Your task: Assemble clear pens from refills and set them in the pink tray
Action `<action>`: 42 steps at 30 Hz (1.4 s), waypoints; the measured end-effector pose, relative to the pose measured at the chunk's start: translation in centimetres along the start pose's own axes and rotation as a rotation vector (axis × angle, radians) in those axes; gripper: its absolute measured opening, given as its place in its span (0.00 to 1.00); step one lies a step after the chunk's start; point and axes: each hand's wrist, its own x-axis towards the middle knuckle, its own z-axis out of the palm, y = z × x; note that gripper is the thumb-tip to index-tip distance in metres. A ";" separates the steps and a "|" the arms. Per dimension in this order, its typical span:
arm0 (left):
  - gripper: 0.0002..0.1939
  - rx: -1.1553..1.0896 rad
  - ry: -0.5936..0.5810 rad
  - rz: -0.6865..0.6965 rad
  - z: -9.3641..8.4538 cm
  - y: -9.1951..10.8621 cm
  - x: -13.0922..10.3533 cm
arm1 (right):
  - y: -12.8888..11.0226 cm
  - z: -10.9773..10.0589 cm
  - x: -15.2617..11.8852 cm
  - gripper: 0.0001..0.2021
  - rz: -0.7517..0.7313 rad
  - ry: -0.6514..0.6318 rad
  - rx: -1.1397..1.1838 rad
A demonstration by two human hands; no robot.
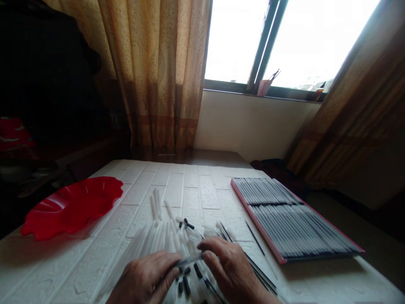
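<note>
My left hand [147, 274] and my right hand [226, 264] are closed on opposite ends of a short, clear plastic tube [190, 258], which has a dark part near the left fingers. Below it lie several small black caps [186, 285]. A pile of clear tubes [148, 242] spreads beside and beyond my left hand. Thin dark rods [261, 276] lie to the right of my right hand, partly hidden by it. More black caps [190, 226] rest just beyond the hands.
A shallow pink-edged tray [275, 253] at the right holds rows of filled tubes with dark ends. A red scalloped plastic dish [76, 207] sits at the left of the white brick-patterned table [202, 192]. Curtains [158, 76] and a window are behind.
</note>
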 end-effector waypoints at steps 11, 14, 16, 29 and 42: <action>0.08 0.022 0.030 0.036 0.0 -0.1 0.1 | -0.5 -1.1 0.4 0.11 0.005 -0.044 0.082; 0.09 0.032 0.008 0.062 0.3 -0.3 0.0 | -0.5 -1.0 0.3 0.19 0.063 -0.098 0.079; 0.09 0.033 0.008 0.093 0.6 -0.5 -0.1 | -0.4 -0.7 0.2 0.22 0.122 -0.143 0.099; 0.09 0.024 0.028 0.044 -0.4 0.3 0.4 | -1.4 -1.5 0.8 0.08 0.162 -0.107 0.244; 0.12 0.084 0.034 0.086 0.1 -0.1 0.1 | -0.3 -0.4 0.2 0.13 0.088 -0.063 0.096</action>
